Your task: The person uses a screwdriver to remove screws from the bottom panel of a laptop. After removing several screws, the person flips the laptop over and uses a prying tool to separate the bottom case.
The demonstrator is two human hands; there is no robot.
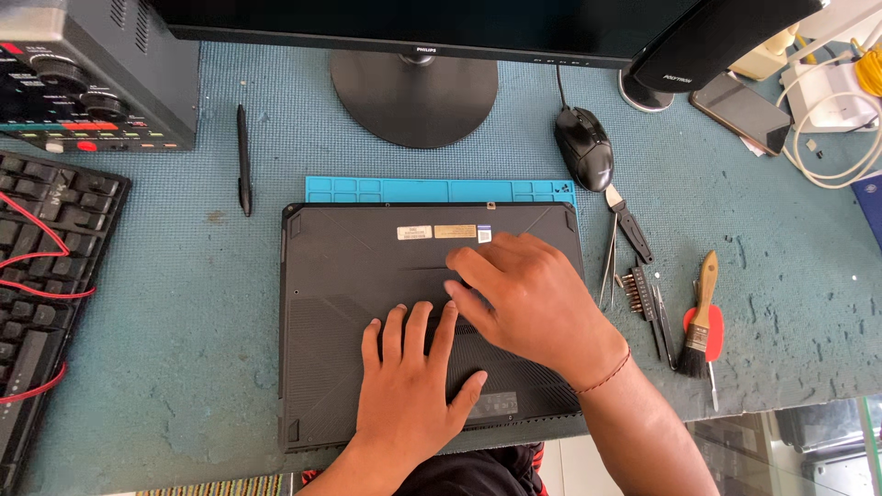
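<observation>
A dark grey laptop (349,276) lies bottom side up on a blue mat (367,189) in the middle of the teal table. My left hand (409,390) rests flat on the laptop's lower half, fingers spread and pointing away from me. My right hand (528,298) lies palm down across the middle of the laptop, fingers pointing left, just above the left hand's fingertips. A red thread circles the right wrist. Neither hand holds anything.
Right of the laptop lie tweezers (609,266), a screwdriver bit set (636,292), a small brush (702,321) and a black mouse (584,147). A monitor stand (413,96) is behind. A black pen (243,161), a keyboard (41,276) and an instrument box (92,73) sit to the left. A phone (742,112) lies at far right.
</observation>
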